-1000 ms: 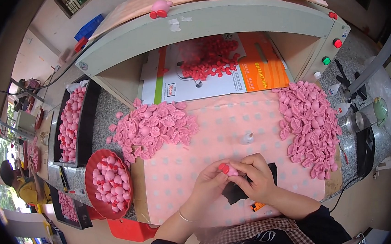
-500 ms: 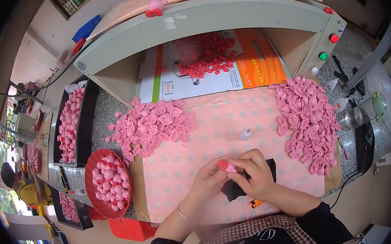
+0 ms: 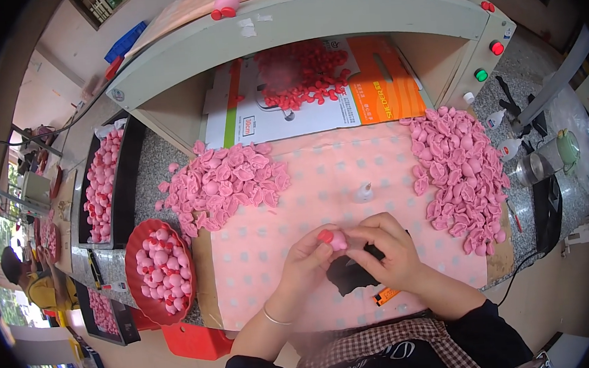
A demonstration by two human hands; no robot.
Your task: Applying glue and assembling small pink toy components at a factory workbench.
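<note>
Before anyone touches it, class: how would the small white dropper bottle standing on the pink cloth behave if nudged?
The dropper bottle looks small and probably light. It stands upright on a soft cloth with a narrow tip, so a nudge would likely topple it. Being round, it may then roll.

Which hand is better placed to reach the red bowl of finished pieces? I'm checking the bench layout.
Likely the left hand: the red bowl sits at the person's left edge, while the right hand would have to cross over.

Pink dotted cloth [image 3: 322, 182] over grey bench [image 3: 147, 169]
</note>
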